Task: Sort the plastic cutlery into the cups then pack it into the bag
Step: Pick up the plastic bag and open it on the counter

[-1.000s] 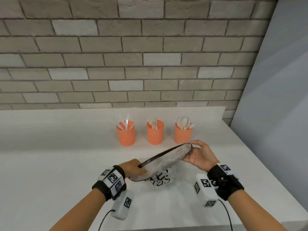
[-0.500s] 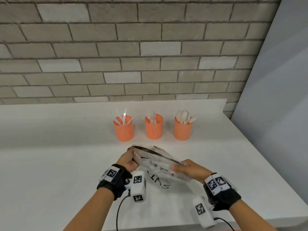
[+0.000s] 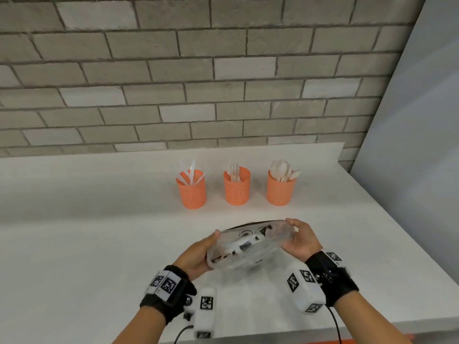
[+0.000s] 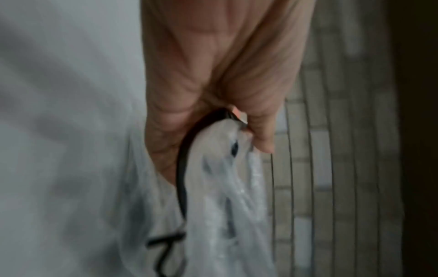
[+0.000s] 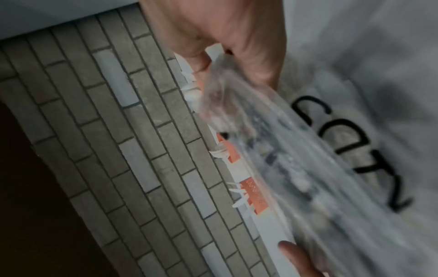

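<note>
Clear bag gripped at both ends by hands, left, right, three orange cups of cutlery behind, brick wall.

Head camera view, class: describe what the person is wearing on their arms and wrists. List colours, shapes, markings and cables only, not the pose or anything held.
Both forearms are bare, with no sleeves. The left hand and right hand are ungloved. Each wrist carries a black strap with white square tags printed in black-and-white square patterns. A white, rounded box-shaped unit bearing the same kind of tags hangs under each wrist, and a thin black cable trails from each.
</note>
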The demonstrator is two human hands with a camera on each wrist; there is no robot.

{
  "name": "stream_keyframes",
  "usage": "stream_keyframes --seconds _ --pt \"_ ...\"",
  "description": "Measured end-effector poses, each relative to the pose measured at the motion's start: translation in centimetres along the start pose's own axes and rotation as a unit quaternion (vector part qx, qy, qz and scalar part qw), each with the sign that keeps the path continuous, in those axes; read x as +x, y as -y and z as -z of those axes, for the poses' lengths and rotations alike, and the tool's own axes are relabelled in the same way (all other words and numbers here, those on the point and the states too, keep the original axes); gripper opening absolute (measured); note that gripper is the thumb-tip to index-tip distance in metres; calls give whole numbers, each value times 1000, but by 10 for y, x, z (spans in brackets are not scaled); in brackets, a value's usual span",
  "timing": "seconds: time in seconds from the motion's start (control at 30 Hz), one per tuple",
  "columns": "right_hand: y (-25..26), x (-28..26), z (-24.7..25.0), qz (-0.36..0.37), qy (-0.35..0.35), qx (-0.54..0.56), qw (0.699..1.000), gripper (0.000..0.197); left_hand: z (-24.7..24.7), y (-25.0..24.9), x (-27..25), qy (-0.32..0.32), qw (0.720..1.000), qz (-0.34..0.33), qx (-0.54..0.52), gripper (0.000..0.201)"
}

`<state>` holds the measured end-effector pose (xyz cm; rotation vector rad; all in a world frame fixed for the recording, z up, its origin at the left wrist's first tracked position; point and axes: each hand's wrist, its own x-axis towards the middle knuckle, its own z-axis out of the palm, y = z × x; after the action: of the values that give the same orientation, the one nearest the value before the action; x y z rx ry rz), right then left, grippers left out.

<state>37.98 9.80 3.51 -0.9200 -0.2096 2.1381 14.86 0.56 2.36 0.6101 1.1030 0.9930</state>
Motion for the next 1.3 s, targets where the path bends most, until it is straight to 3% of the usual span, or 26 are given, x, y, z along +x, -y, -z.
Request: stream_keyframes --seconds 0.07,0.1,0.13,0.2,0.27,0.3,0.33,0.4,0.43,0.53,0.6,0.63,0.67,0.73,0.77,0.83,0.87,0.9,0.97,1.03,1.1,1.17,1.3 --pt "-10 3 -1 8 -11 -21 1000 34 0 -9 -2 -8 986 -5 -168 40" --pt "-12 -1 -5 7 -11 -46 999 30 0 -12 1 -20 976 -11 -216 41" --pt "-16 -8 -9 10 5 -68 998 14 1 -13 4 -36 969 -14 -246 43" --pt "-18 -20 -9 14 29 -116 993 24 2 -16 11 -67 958 -8 -278 49" --pt "-17 -30 -12 30 78 -141 987 14 -2 -23 10 -71 948 7 -310 51" --pt "-12 -24 -7 42 118 -147 981 10 -5 -28 8 -56 948 4 -312 48" --pt "-8 -19 -5 49 148 -160 975 18 -10 -35 3 -43 951 -6 -307 42" --pt "3 -2 2 79 120 -183 973 37 -10 -41 5 -44 959 -47 -277 23" --pt "7 8 5 84 101 -177 975 40 -6 -41 9 -58 965 -64 -249 24" --pt "12 16 8 114 24 -262 958 31 5 -33 19 -152 979 -80 -106 18" --pt "6 13 11 189 -95 -376 902 32 16 -22 26 -255 961 -104 6 36" --pt "3 10 12 236 -144 -442 853 38 18 -18 28 -303 940 -132 83 38" --pt "-2 4 12 280 -162 -518 792 41 15 -16 26 -339 911 -169 166 34" --pt "-9 -4 16 365 -150 -645 654 28 7 -9 25 -371 838 -231 326 35" --pt "-12 -7 16 398 -139 -675 606 19 2 -6 24 -373 815 -242 372 36" --pt "-15 -9 15 421 -124 -692 573 15 -8 -4 22 -375 799 -222 414 33" --pt "-18 -10 13 405 -118 -694 584 19 -10 -4 23 -371 798 -203 430 27" --pt "-20 -8 11 367 -111 -684 621 22 -13 -5 24 -361 805 -169 440 22" --pt "-24 -4 7 267 -104 -601 746 20 -20 -8 23 -345 806 -101 470 34" --pt "-26 1 4 196 -117 -498 837 17 -26 -9 24 -343 798 -86 488 33" --pt "-21 3 -1 172 -121 -431 877 14 -29 -9 23 -314 797 -92 508 37" --pt "-9 1 -8 163 -99 -388 902 29 -26 -15 20 -267 799 -95 530 54" --pt "23 -6 -24 166 -24 -374 912 36 -15 -31 8 -218 798 -113 551 66"
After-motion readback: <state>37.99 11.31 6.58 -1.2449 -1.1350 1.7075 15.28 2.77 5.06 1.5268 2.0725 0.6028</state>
